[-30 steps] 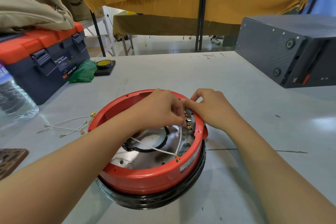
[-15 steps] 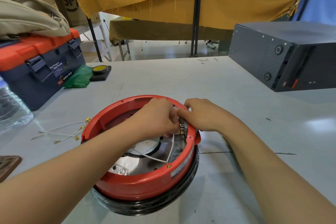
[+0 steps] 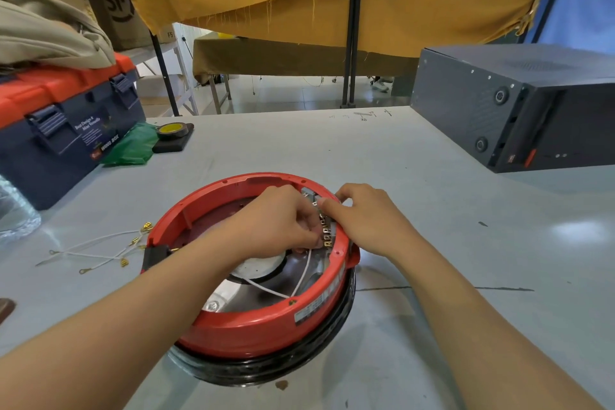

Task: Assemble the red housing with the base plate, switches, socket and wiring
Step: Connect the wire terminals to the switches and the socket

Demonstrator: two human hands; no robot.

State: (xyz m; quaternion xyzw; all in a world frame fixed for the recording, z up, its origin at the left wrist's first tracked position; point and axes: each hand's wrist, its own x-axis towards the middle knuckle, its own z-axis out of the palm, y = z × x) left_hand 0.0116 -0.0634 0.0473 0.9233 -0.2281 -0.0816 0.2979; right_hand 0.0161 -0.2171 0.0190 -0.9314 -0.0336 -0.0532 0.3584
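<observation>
Head view shows your round red plastic housing (image 3: pixel 253 319) near the table's (image 3: pixel 432 243) front edge, both hands over its far-right rim. Your left hand (image 3: pixel 276 226) pinches a thin white wire (image 3: pixel 304 271) beside the brass terminal strip (image 3: pixel 327 233). Your right hand (image 3: pixel 366 220) curls its fingers onto that rim.

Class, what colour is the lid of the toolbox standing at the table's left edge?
Orange-red, over a dark blue body; the plastic toolbox's lid shows in the head view.
</observation>
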